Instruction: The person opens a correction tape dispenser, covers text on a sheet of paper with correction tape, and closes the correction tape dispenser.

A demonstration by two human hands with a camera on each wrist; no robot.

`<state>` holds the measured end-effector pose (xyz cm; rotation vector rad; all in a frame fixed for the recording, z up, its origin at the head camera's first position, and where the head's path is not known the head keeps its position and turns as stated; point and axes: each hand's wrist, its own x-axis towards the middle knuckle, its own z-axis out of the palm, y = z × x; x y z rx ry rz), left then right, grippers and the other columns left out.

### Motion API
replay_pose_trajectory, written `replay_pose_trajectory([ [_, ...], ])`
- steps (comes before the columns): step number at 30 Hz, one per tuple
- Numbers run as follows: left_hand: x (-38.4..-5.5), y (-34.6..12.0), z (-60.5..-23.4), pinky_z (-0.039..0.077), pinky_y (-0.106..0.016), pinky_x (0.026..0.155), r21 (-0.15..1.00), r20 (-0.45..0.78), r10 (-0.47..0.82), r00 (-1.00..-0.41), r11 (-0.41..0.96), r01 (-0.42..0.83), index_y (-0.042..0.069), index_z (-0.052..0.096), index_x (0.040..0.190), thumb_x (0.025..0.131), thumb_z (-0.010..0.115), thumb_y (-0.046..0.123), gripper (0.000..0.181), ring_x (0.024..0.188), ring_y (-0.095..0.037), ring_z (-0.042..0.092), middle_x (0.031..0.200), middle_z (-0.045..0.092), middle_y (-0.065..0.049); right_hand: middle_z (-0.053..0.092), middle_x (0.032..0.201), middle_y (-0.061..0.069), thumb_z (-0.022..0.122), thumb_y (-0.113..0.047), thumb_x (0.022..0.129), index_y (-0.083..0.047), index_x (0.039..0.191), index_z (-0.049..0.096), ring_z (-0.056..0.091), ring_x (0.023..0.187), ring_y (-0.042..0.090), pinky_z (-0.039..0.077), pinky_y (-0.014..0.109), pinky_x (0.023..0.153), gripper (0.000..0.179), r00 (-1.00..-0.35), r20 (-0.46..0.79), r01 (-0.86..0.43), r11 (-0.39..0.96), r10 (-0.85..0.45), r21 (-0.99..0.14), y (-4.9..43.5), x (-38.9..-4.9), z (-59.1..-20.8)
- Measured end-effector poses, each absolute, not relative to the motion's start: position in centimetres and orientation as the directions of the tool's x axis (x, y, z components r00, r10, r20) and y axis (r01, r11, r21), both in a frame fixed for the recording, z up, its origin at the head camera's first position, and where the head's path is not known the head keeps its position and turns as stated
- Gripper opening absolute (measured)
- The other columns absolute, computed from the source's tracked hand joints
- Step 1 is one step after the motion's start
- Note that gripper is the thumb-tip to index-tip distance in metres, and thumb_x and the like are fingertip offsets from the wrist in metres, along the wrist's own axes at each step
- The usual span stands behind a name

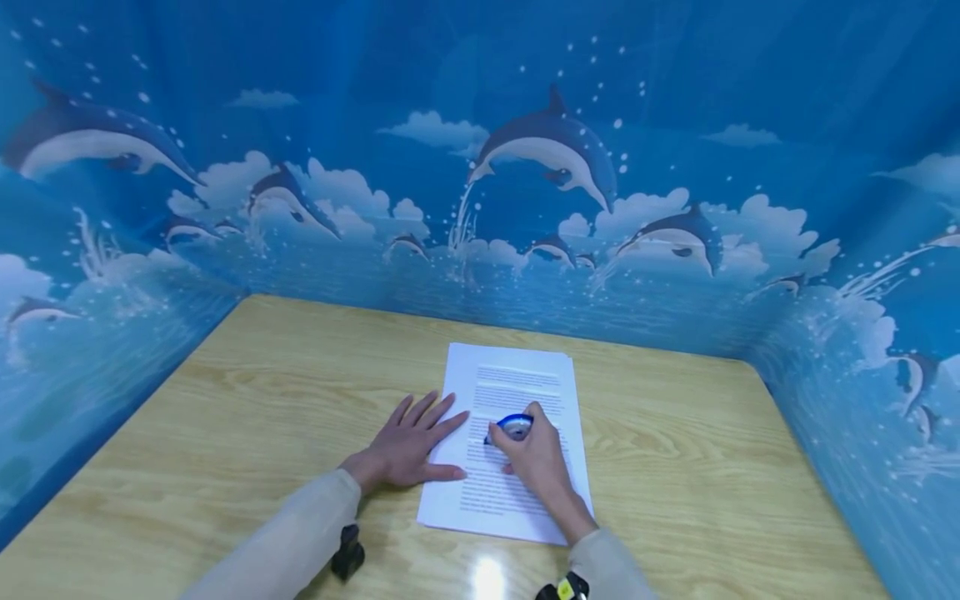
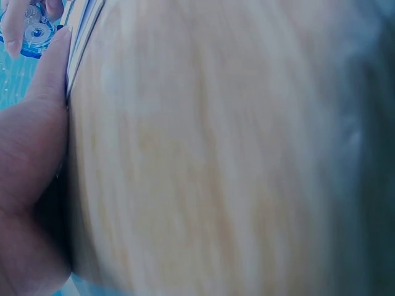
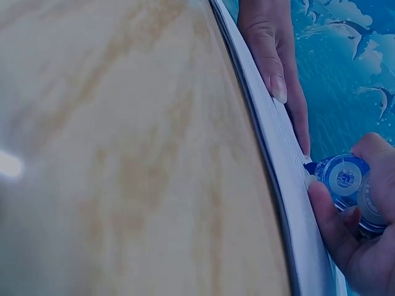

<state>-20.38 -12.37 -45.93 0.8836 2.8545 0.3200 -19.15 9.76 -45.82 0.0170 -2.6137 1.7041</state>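
A stack of printed paper sheets [image 1: 513, 518] lies on the table. My right hand [image 1: 538, 458] pinches a blue, see-through correction tape [image 1: 516, 427] between thumb and fingers. Its tip meets a line of print near the middle of the top sheet. In the right wrist view, round reels show through the body of the correction tape [image 3: 344, 179]. Flat on the left edge of the stack rests my left hand [image 1: 408, 443], its fingers spread and straight, thumb pointing toward the text.
The wood-grain table [image 1: 690, 450] extends on both sides of the paper. A blue curtain [image 1: 360, 242] printed with dolphins encloses its back and sides. Dark wrist devices sit by both sleeves, such as the left wrist device [image 1: 348, 553].
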Motion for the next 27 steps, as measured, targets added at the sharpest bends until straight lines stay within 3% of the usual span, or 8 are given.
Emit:
replay_pose_trajectory([
  [11,-20.2,-12.4,-45.8,0.003,-0.054,0.112,0.190,-0.087,0.560,-0.824,0.822,0.538,0.025,0.025,0.153,0.085,0.040,0.076,0.086,0.144,-0.031,0.005,0.159,0.012,-0.006,0.064,0.084,0.012,0.073,-0.040,0.083,-0.005,0.095,0.045,0.061,0.047,0.018,0.053,0.031,0.044,0.046,-0.999,0.038,-0.023,0.372,0.032,-0.928,9.8,-19.1,-46.2],
  [18,-20.2,-12.1,-46.1,0.002,-0.054,0.112,0.198,-0.088,0.556,-0.827,0.823,0.532,0.027,0.026,0.152,0.084,0.040,0.077,0.086,0.144,-0.030,0.004,0.159,0.012,-0.005,0.061,0.084,0.007,0.073,-0.046,0.082,-0.008,0.092,0.047,0.061,0.063,0.013,0.052,0.027,0.055,0.047,-0.995,0.102,-0.092,0.497,-0.006,-0.863,9.2,-18.9,-46.3],
  [24,-20.3,-12.1,-46.4,0.000,-0.053,0.112,0.215,-0.084,0.546,-0.834,0.827,0.520,0.027,0.026,0.152,0.083,0.040,0.077,0.087,0.144,-0.029,0.003,0.159,0.010,-0.004,0.060,0.081,0.003,0.074,-0.038,0.083,-0.009,0.090,0.047,0.060,0.069,0.012,0.052,0.027,0.064,0.040,-0.990,0.136,-0.130,0.535,-0.028,-0.835,8.9,-19.0,-45.9],
  [27,-20.4,-12.3,-46.3,0.001,-0.054,0.112,0.210,-0.072,0.549,-0.833,0.825,0.525,0.027,0.026,0.152,0.083,0.040,0.077,0.086,0.144,-0.030,0.003,0.159,0.011,-0.004,0.060,0.082,0.004,0.075,-0.032,0.083,-0.009,0.089,0.046,0.061,0.068,0.012,0.053,0.025,0.061,0.037,-0.988,0.148,-0.142,0.534,-0.033,-0.833,8.7,-19.0,-45.6],
])
